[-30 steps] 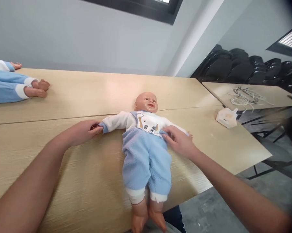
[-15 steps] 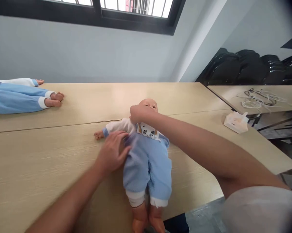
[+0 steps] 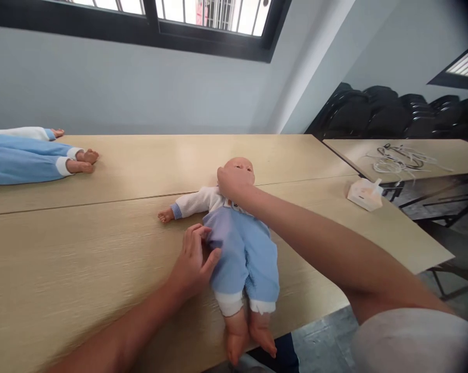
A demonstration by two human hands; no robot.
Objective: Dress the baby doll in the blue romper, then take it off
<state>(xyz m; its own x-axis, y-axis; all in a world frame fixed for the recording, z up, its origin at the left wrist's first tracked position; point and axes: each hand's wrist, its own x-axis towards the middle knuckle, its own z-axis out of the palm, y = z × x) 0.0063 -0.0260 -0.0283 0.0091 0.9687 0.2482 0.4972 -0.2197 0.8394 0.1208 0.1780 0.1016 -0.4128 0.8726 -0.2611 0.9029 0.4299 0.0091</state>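
A baby doll in blue trousers and a white top lies on its back on the wooden table, feet toward me at the near edge. My left hand rests against the blue cloth at the doll's waist, fingers apart and slightly bent. Across the doll's chest reaches my right arm, and my right hand is bent down at its neck and collar. The back of that hand hides its fingers, the doll's chin and most of the printed bib.
A second doll in similar clothes lies at the far left. Toward the right edge stands a white tissue box. Tangled cables lie on another table, with stacked black chairs behind.
My left hand has slid down a little along the doll's side. The doll's legs have shifted slightly, and my right hand stays at the neck. The view has turned a bit to the right.
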